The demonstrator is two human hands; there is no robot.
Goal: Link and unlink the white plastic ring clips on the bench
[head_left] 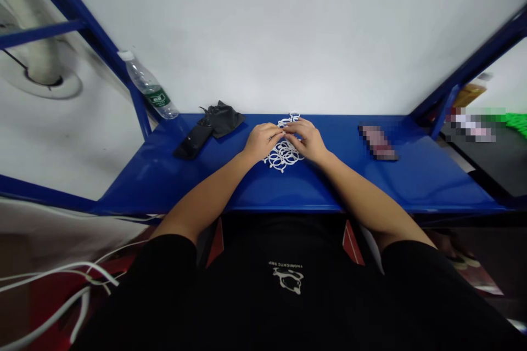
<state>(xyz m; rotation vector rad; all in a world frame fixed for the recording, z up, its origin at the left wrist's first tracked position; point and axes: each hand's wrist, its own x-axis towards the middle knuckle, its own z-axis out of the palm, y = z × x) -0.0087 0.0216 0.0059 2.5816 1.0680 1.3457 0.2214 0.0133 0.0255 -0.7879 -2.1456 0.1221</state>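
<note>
A pile of white plastic rings with small knobs (284, 154) lies on the blue desk between my forearms. My left hand (263, 140) comes in from the left, its fingers closed in a pinch at the upper part of the pile. Opposite it, my right hand (307, 140) is bent over the pile, thumb and fingers drawn together. The fingertips of both hands meet around a white ring, which they mostly hide. Another white ring (295, 115) shows beyond my right fingers, near the wall.
On the left lie a dark phone (192, 141) and a black pouch (223, 119), with a plastic bottle (150, 88) leaning by the frame. A blurred-out flat object (377, 142) rests on the right of the blue desk (284, 192). White cables (61, 271) hang at lower left.
</note>
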